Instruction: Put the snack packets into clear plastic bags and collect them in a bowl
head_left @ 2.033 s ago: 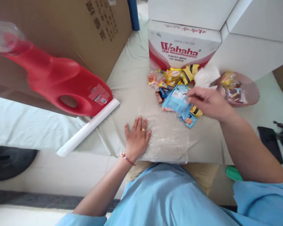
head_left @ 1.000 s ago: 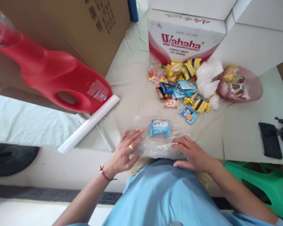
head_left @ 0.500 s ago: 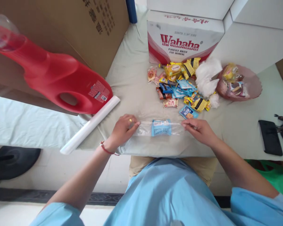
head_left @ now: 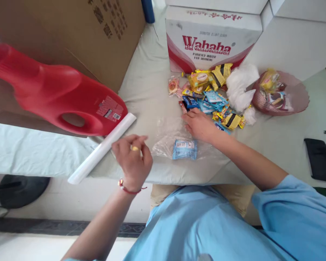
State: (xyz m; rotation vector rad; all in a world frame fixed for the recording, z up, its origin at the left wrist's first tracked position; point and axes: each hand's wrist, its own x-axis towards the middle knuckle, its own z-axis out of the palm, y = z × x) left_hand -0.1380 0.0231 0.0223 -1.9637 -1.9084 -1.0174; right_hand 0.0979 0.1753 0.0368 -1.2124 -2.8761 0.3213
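Observation:
A blue snack packet (head_left: 184, 149) lies on a sheet of clear plastic film (head_left: 164, 139) near the table's front edge. My right hand (head_left: 199, 125) is over the film's upper part, its fingertips at the near side of the pile of wrapped snacks (head_left: 213, 99); what lies under its fingers is hidden. Left of the film, my left hand (head_left: 134, 156) is raised beside the white roll (head_left: 103, 148), fingers partly curled and apart, with nothing in them.
A red jug (head_left: 70, 98) and a brown carton (head_left: 97, 43) stand at the left. Behind the snacks is a Wahaha box (head_left: 212, 40). White crumpled plastic (head_left: 240, 88), a pink bowl (head_left: 296, 96) and a black phone (head_left: 319, 159) are to the right.
Both hands have let go of the film. My left hand has moved left towards the roll, and my right hand has moved up and left to the snack pile.

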